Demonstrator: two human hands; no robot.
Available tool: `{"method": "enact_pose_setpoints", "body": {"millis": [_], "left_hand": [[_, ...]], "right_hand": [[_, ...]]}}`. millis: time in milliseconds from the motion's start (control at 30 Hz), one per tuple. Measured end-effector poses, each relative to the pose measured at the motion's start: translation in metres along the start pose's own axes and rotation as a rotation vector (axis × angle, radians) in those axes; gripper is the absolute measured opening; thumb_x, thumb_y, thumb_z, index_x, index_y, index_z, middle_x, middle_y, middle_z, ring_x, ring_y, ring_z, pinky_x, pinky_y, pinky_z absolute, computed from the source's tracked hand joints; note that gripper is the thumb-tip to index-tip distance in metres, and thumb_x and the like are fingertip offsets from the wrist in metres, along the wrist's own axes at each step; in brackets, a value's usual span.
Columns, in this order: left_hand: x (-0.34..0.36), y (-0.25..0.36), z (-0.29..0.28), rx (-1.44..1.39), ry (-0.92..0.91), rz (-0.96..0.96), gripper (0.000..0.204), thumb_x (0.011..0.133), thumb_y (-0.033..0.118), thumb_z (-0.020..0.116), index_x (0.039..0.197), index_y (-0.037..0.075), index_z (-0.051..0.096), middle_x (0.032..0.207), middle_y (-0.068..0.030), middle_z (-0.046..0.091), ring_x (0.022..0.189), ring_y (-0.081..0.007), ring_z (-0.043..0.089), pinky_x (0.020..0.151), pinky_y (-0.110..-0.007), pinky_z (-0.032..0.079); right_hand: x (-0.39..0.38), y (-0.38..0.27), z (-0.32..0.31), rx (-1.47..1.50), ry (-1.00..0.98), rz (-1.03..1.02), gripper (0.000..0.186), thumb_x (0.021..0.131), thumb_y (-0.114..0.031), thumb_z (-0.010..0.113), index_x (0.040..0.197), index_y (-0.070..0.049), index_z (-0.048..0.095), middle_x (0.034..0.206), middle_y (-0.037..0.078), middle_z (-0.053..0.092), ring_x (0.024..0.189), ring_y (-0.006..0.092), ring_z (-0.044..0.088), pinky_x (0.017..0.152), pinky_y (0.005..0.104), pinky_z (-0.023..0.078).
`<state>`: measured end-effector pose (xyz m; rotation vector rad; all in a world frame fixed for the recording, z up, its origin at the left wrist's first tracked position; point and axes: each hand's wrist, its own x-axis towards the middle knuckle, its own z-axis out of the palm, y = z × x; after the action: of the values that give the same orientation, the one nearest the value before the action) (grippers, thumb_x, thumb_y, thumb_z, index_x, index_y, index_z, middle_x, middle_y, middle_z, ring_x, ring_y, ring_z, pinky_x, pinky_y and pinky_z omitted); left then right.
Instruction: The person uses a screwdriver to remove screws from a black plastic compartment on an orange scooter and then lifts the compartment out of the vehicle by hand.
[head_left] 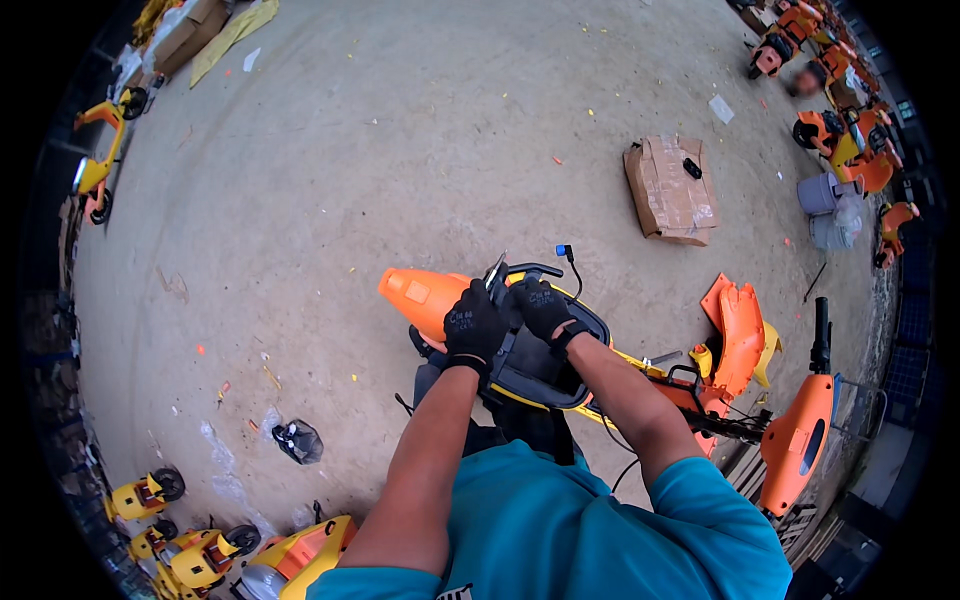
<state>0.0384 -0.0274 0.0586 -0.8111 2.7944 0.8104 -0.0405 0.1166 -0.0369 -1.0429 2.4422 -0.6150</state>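
A partly dismantled orange and yellow scooter lies across in front of me, with its orange rear body panel (425,300) to the left. My left hand (477,325), in a black work glove, is closed around a slim metal tool (496,270) whose kind is not clear. Right beside it, my right hand (543,308), gloved too, has its fingers curled in at the rim of the black open seat compartment (535,360); what they pinch, if anything, is hidden. Beyond the hands, a cable with a blue connector (564,252) sticks out near a black grab rail (535,269).
Orange body panels (740,330) lie by the scooter's front, near its handlebar cover (797,445). A taped cardboard box (675,195) with a small black part on top sits ahead right. A black plastic bag (298,441) lies left. More scooters (205,558) stand around the edges.
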Motion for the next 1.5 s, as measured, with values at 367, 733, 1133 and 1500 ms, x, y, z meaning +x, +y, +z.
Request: {"method": "enact_pose_setpoints", "body": {"millis": [367, 733, 1133, 1500], "left_hand": [[-0.002, 0.009, -0.002, -0.043, 0.095, 0.046, 0.036, 0.091, 0.04, 0.054, 0.087, 0.004, 0.055, 0.072, -0.0177, 0.064, 0.068, -0.037, 0.065, 0.061, -0.047, 0.051], [-0.002, 0.004, -0.002, 0.015, 0.068, 0.042, 0.04, 0.089, 0.046, 0.055, 0.092, 0.006, 0.053, 0.076, -0.0154, 0.064, 0.071, -0.0346, 0.066, 0.061, -0.045, 0.052], [-0.003, 0.002, -0.003, 0.029, 0.061, 0.033, 0.037, 0.089, 0.042, 0.056, 0.093, 0.006, 0.052, 0.076, -0.015, 0.064, 0.069, -0.0338, 0.066, 0.06, -0.045, 0.052], [-0.001, -0.001, 0.003, 0.013, 0.068, 0.054, 0.037, 0.089, 0.042, 0.056, 0.093, 0.005, 0.052, 0.075, -0.0153, 0.064, 0.07, -0.0336, 0.066, 0.061, -0.045, 0.053]], "right_hand": [[0.0, 0.015, 0.013, 0.115, -0.07, 0.054, 0.022, 0.083, -0.012, 0.054, 0.102, -0.005, 0.062, 0.105, 0.021, 0.061, 0.101, 0.0351, 0.06, 0.085, 0.0423, 0.05], [0.0, 0.0, 0.001, 0.125, -0.016, 0.2, 0.02, 0.082, -0.009, 0.058, 0.101, -0.012, 0.063, 0.098, 0.014, 0.063, 0.094, 0.0341, 0.061, 0.081, 0.0439, 0.048], [-0.017, 0.009, -0.025, 0.254, 0.114, 0.362, 0.027, 0.081, -0.027, 0.068, 0.091, -0.003, 0.066, 0.087, 0.015, 0.067, 0.083, 0.0289, 0.063, 0.073, 0.0396, 0.05], [-0.025, 0.033, 0.025, 0.364, 0.028, 0.407, 0.029, 0.085, -0.025, 0.064, 0.106, -0.006, 0.065, 0.1, 0.017, 0.067, 0.101, 0.0296, 0.062, 0.085, 0.0392, 0.048]]}}
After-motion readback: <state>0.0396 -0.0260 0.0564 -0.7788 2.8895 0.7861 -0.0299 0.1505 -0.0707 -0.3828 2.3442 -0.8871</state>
